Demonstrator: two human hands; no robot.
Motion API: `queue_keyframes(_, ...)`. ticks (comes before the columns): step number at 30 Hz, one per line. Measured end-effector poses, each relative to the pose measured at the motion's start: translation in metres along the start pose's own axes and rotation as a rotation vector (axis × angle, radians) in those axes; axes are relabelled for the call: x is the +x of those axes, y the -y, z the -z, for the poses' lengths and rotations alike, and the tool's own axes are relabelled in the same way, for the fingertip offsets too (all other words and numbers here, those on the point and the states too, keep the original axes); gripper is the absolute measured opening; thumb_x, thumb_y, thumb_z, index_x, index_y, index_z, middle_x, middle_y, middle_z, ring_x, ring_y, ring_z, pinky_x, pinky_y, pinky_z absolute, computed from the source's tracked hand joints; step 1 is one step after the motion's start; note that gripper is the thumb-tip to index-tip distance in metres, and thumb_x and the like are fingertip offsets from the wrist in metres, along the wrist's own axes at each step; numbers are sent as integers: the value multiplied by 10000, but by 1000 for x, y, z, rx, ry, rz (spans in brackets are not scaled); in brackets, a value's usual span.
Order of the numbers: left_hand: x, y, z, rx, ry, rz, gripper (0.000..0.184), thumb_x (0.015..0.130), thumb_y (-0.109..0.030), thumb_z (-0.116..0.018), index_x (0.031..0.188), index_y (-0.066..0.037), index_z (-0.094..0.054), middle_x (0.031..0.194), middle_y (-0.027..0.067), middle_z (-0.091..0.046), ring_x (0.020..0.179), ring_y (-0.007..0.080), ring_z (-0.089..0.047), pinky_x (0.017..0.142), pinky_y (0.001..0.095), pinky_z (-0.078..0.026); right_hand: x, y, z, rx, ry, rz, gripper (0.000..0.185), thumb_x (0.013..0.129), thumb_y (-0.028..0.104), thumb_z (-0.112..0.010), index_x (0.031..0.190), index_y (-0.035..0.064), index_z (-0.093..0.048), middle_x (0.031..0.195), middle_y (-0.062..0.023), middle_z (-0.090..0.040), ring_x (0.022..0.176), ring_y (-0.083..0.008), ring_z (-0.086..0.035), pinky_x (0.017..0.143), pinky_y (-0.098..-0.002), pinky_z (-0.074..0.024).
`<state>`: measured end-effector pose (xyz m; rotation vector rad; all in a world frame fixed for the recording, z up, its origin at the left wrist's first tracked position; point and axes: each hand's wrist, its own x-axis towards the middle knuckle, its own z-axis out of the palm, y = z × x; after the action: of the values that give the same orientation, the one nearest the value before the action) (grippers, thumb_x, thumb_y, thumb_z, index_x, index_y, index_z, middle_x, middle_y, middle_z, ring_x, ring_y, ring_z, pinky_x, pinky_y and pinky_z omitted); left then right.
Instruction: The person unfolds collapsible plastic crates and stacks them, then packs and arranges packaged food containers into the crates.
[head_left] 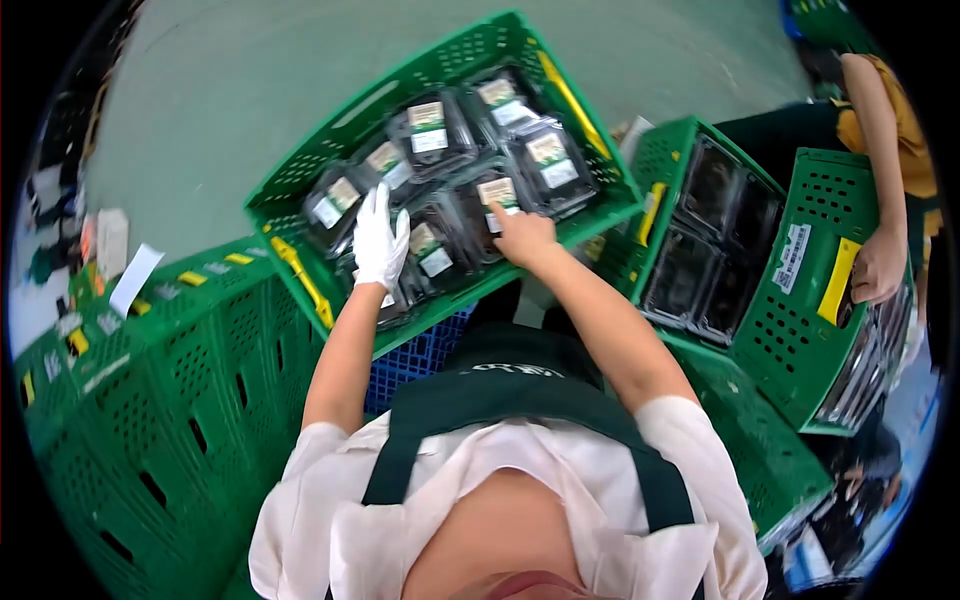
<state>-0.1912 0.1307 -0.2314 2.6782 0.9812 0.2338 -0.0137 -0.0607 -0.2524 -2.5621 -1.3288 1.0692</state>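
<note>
In front of me a green crate (460, 65) with yellow handles holds several clear plastic clamshell packs with dark contents and paper labels. My left hand (379, 243), in a white glove, lies over the packs on the left with its fingers stretched out, beside a labelled clamshell pack (337, 205). My bare right hand (525, 238) is on the near side, its index finger extended onto the label of another clamshell pack (497, 193). The other fingers of that hand look curled, and nothing shows in them. Packs under my left hand are partly hidden.
A second green crate (648, 160) with dark packs stands at right. Beyond it, a co-worker's hand (880, 265) is at the yellow handle of a tilted green crate (775, 335). Stacked green crates (180, 400) fill the left; a blue crate (410, 368) shows below mine.
</note>
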Motion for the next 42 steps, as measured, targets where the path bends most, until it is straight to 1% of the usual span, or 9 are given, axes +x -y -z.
queue_keyframes(6, 56, 34, 15, 312, 88, 372, 846, 809, -305, -751, 1527, -253, -306, 1564, 158, -306, 1425, 454, -281, 1064, 676, -313, -24, -9, -3, 36, -81, 93, 431, 894, 322, -635, 1272, 131, -556, 1057, -151, -686, 990, -351, -656, 829, -490, -535)
queue_keyframes(12, 55, 47, 8, 489, 210, 7, 952, 740, -279, -822, 1523, -303, -280, 1562, 175, -315, 1318, 484, -421, 982, 627, -442, -20, -12, -5, 109, -354, 142, 188, 885, 212, -587, 877, 27, -620, 864, -166, -669, 821, -371, -659, 736, -508, -536)
queue_keyframes(14, 65, 26, 20, 414, 256, 94, 938, 737, -390, -820, 1517, -231, -324, 1525, 248, -349, 1218, 453, -512, 885, 479, -551, -22, -11, -4, 102, -372, 140, 163, 883, 182, -574, 844, 30, -618, 842, -166, -669, 810, -374, -658, 725, -511, -531)
queue_keyframes(16, 79, 28, 8, 328, 90, 282, 946, 745, -416, -815, 1516, -166, -329, 1500, 302, -338, 1199, 454, -527, 891, 475, -552, -23, -12, -4, 117, -404, 122, 159, 885, 178, -580, 829, 32, -610, 832, -160, -666, 806, -368, -655, 715, -509, -528)
queue_keyframes(24, 112, 80, 22, 201, 251, 781, 1112, 768, -687, -663, 1519, 34, -271, 1520, 420, -199, 1202, 436, -590, 1014, 406, -483, -26, -12, -5, 174, -507, 136, 149, 884, 173, -591, 803, 48, -585, 792, -137, -649, 765, -355, -647, 685, -501, -523)
queue_keyframes(28, 131, 13, 61, 282, 598, 416, 819, 884, -543, -601, 1502, -63, -359, 1551, 231, -332, 1187, 429, -594, 996, 412, -497, -29, -10, -3, 192, -568, 173, 147, 872, 167, -606, 791, 51, -570, 771, -129, -644, 748, -345, -648, 658, -493, -524)
queue_keyframes(32, 134, -53, -9, 332, 116, -531, 609, 914, -442, -586, 1465, -221, -448, 1578, 60, -349, 1393, 406, -392, 1109, 617, -315, -23, -9, -5, 154, -550, 180, 142, 864, 165, -615, 790, 53, -569, 759, -125, -644, 737, -343, -651, 647, -494, -522)
queue_keyframes(35, 135, -71, -24, 307, 305, -266, 652, 903, -525, -585, 1478, -259, -433, 1614, 52, -281, 1466, 437, -236, 1080, 754, -204, -29, -11, 0, 189, -560, 191, 139, 863, 171, -620, 798, 59, -570, 751, -122, -648, 723, -337, -655, 640, -495, -520)
queue_keyframes(42, 73, -4, -7, 349, 218, 15, 650, 916, -490, -596, 1495, -262, -409, 1625, 69, -251, 1451, 479, -231, 1110, 726, -196, -26, -9, 3, 218, -542, 190, 134, 822, 174, -622, 759, 57, -601, 762, -147, -646, 746, -353, -648, 655, -485, -531)
